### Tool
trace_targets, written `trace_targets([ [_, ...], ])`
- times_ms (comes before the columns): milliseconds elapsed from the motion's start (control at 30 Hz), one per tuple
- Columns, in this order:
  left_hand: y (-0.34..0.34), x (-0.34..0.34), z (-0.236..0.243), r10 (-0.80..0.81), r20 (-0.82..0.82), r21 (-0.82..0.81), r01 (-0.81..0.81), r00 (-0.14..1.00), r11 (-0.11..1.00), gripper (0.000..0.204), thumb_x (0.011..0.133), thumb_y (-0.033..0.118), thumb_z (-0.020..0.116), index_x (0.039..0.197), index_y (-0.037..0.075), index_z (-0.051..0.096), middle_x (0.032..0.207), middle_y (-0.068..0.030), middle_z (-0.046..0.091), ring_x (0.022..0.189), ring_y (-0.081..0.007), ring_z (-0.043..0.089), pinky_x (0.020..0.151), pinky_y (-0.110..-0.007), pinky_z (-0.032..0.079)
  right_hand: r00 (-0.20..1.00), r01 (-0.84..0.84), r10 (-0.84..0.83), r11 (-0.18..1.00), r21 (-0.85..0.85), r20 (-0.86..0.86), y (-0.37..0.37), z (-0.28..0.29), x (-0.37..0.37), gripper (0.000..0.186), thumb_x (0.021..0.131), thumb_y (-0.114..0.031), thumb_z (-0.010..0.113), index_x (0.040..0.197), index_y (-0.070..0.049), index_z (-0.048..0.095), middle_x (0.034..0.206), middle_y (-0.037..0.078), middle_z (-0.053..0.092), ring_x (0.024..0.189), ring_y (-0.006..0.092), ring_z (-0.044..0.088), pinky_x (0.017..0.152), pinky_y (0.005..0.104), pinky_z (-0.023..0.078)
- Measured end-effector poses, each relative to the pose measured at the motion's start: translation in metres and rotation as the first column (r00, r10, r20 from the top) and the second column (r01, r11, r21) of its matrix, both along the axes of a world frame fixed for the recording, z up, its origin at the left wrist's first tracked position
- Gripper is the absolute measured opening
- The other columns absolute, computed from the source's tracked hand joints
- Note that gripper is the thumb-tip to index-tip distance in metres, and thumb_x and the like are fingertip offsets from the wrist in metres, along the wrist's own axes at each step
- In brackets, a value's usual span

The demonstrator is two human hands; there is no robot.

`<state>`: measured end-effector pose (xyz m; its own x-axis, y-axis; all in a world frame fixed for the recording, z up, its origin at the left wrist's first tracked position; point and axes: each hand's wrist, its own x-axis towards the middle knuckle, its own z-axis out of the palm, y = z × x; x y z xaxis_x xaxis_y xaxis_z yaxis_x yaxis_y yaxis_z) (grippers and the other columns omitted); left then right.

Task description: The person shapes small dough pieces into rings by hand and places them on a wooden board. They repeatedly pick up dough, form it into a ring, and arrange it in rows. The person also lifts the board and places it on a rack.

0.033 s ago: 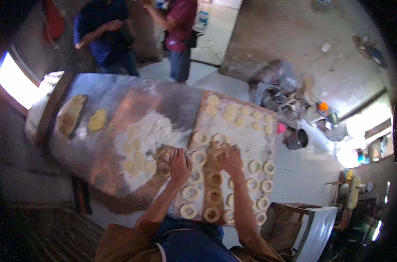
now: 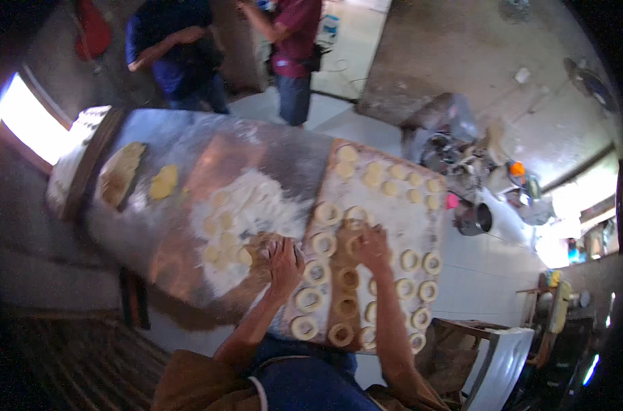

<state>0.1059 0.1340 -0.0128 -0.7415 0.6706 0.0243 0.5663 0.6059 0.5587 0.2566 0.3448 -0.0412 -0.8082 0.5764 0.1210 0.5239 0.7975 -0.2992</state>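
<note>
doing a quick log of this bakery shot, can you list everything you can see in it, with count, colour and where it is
dough rings: more than a dozen, pale cream, near end of the board
dough rounds: about ten, pale yellow, far end of the board
board: one, floured brown, right part of the table
table: one, shiny metal, centre
flour patch: one, white, on the table left of the board
small dough pieces: several, yellow, in the flour
flat dough slabs: two, yellow-tan, table's left end
dark pot: one, right of the board
bystanders: two, blue and maroon tops, beyond the table
left hand: at the board's left edge, by a ring
right hand: on the board, among the rings
</note>
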Motion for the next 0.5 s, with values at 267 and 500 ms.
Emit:
trace_targets([
  [267,-0.109,-0.061,0.004,0.128,-0.242,-0.049,-0.143,0.962,0.988,0.036,0.091,0.022,0.062,0.122,0.004,0.06,0.125,-0.0196,0.051,0.124,-0.0405,0.043,0.097,-0.059,0.034,0.93,0.086,-0.055,0.994,0.07,-0.362,-0.062,0.039,-0.052,0.033,0.085,-0.022,0.067,0.11,0.0,0.062,0.092,0.024,0.063,0.086,0.0429,0.059,0.086,0.0544,0.043],
  [500,-0.117,-0.077,-0.021,-0.188,0.078,0.381,0.145,0.979,0.913,0.033,0.088,0.008,0.064,0.12,0.003,0.057,0.114,-0.0159,0.06,0.109,-0.0331,0.06,0.092,-0.042,0.047,0.94,-0.225,0.079,0.873,-0.432,-0.331,-0.182,0.038,-0.112,0.035,0.086,-0.021,0.071,0.116,-0.005,0.066,0.099,0.016,0.07,0.096,0.0321,0.067,0.091,0.0431,0.049],
])
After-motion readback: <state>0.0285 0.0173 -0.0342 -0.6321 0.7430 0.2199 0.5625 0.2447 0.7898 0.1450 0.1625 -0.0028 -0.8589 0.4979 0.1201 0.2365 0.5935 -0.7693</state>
